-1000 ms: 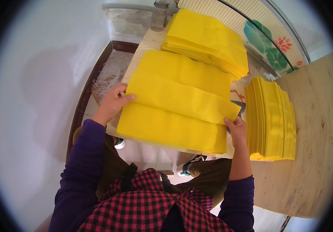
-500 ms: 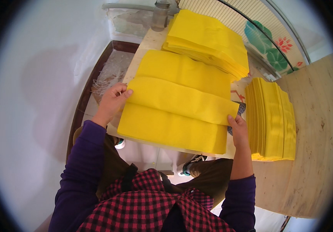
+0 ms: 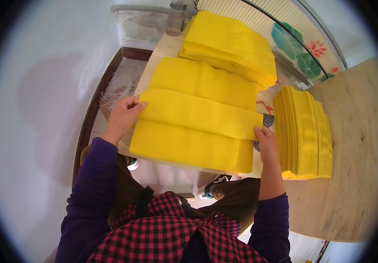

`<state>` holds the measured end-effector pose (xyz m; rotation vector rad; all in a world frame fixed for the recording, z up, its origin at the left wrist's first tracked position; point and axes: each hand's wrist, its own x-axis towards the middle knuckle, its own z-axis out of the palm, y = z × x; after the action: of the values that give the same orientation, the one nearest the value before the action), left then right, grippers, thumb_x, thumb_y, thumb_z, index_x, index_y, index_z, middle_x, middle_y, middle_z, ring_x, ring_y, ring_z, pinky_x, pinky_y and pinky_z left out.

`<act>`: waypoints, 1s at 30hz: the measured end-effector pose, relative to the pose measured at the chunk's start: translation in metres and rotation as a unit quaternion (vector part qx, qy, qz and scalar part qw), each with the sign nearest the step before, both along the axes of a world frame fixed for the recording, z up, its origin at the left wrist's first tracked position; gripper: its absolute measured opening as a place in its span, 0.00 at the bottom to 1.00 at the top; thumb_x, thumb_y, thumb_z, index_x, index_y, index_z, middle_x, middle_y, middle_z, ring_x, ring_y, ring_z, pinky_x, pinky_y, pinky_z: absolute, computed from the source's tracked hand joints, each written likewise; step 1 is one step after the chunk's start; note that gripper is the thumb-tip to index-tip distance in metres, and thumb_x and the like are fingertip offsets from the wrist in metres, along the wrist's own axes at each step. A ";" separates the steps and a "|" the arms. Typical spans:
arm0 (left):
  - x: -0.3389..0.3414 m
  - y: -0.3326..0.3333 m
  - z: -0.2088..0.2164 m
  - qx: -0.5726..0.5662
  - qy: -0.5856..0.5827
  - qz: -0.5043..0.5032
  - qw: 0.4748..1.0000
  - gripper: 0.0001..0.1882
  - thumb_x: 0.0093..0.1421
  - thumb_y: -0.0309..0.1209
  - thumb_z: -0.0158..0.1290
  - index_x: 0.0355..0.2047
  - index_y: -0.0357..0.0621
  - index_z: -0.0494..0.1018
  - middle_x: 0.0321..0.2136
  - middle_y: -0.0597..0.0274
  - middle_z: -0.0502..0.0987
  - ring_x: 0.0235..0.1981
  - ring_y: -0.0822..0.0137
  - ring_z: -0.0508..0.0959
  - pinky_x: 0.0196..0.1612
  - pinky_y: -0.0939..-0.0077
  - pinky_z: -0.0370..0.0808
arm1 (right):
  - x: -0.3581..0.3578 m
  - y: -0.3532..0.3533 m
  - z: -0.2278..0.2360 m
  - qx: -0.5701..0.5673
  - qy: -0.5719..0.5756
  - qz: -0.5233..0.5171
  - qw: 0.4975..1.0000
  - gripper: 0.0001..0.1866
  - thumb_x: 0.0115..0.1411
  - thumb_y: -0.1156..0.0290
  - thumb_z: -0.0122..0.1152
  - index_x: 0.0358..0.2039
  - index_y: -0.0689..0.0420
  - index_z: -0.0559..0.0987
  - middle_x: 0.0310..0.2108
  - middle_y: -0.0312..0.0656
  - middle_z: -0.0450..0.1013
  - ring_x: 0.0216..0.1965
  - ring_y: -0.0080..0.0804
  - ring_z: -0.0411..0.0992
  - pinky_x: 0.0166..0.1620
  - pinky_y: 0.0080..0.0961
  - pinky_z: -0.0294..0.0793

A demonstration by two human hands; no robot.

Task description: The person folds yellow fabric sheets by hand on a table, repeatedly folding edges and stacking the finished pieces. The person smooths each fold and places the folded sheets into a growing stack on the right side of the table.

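Observation:
A folded strip of yellow felt-like cloth [image 3: 197, 113] lies crosswise over a wider stack of yellow cloth [image 3: 189, 147] on the table in front of me. My left hand [image 3: 124, 116] pinches the strip's left end between thumb and fingers. At the other end, my right hand [image 3: 268, 142] grips the strip's corner, thumb on top. Between the two hands the strip is stretched fairly flat. Part of a grey patterned object [image 3: 268, 120] peeks out beside the right hand; its kind is hidden.
A thick pile of yellow cloth [image 3: 230, 37] sits behind, and a pile of folded yellow cloths [image 3: 303, 131] stands to the right on a wooden board [image 3: 347, 175]. A clear jar [image 3: 175, 19] is at the far left corner. White wall [image 3: 44, 131] lies left.
The whole view has shifted slightly left. Both hands keep hold of the strip's ends; the right hand has drawn in a little to the left.

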<state>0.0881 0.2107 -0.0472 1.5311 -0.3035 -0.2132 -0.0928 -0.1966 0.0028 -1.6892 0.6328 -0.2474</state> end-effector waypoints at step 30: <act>-0.002 -0.005 0.021 -0.023 0.062 0.012 0.998 0.06 0.63 0.29 0.55 0.33 0.39 0.74 0.25 0.74 0.73 0.26 0.83 0.69 0.30 0.87 0.65 | -0.011 0.005 -0.012 -0.068 -0.003 -0.068 0.995 0.12 0.60 0.71 0.60 0.42 0.63 0.77 0.31 0.37 0.76 0.32 0.20 0.72 0.36 0.17 0.69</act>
<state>0.0858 0.2060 -0.0267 1.4686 -0.1901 -0.2790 -0.1041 -0.1917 -0.0094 -1.7776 0.7405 -0.4010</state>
